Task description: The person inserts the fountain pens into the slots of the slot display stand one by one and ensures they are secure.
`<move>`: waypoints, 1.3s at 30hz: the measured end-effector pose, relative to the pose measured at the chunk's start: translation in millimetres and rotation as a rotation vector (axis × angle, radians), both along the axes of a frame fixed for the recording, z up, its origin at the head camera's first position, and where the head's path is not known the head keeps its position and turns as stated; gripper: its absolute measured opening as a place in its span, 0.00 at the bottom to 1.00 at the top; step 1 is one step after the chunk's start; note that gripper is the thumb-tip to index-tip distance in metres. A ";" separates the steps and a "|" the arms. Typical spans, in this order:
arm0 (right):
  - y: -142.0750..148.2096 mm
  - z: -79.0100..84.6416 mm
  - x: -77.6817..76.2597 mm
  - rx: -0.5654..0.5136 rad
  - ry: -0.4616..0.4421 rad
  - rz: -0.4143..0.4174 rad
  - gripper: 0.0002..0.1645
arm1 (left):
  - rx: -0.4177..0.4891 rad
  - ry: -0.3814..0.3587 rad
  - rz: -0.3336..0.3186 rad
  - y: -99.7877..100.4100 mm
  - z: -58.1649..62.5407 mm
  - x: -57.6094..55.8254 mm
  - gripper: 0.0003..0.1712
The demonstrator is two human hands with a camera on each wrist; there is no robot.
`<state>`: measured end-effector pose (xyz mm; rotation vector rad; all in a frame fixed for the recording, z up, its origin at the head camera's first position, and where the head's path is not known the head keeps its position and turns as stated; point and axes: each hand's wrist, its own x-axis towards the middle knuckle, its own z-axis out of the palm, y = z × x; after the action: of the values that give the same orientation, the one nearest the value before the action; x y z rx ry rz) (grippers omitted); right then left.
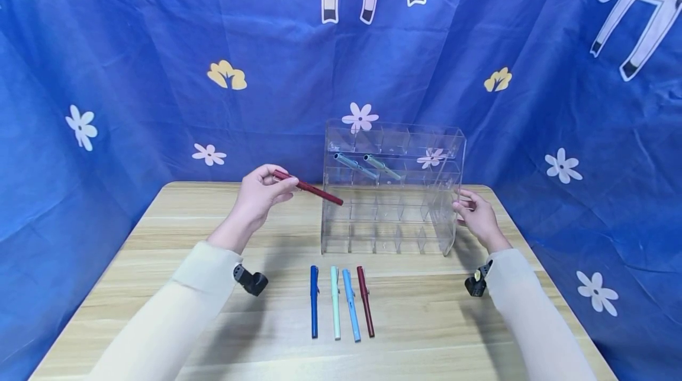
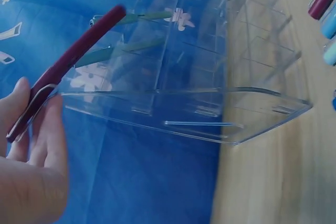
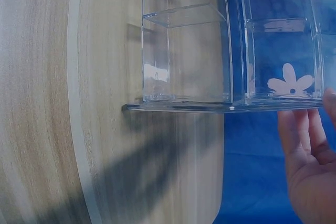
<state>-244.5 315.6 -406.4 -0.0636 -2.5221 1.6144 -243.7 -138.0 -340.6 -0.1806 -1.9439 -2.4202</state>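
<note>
My left hand point(image 1: 261, 194) pinches a dark red pen point(image 1: 314, 190) between thumb and fingers near its clip end. The pen slants down to the right, its far end overlapping the left side of a clear acrylic rack point(image 1: 389, 154) in the head view. At the rack's other side, my right hand point(image 1: 478, 215) holds the side panel's edge, thumb and fingertips at the clear plastic. A blue pen point(image 1: 357, 165) and a green pen point(image 1: 382, 167) lie in neighbouring upper compartments. In the left wrist view the red pen point(image 2: 71, 61) points up and right.
In front of the rack, several pens lie side by side on the wooden table: dark blue point(image 1: 314, 304), mint green point(image 1: 335, 304), light blue point(image 1: 351, 307) and dark red point(image 1: 366, 304). A blue patterned curtain point(image 1: 160, 73) hangs behind and at both sides.
</note>
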 end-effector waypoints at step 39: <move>1.1 -1.8 -0.1 -0.018 -0.012 0.002 0.27 | -0.310 0.168 0.543 65.2 -6.6 -44.1 0.18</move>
<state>-244.6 316.8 -408.3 -0.0729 -2.5169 1.6427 -287.8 -72.8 -347.2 0.1213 -1.9593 -1.7110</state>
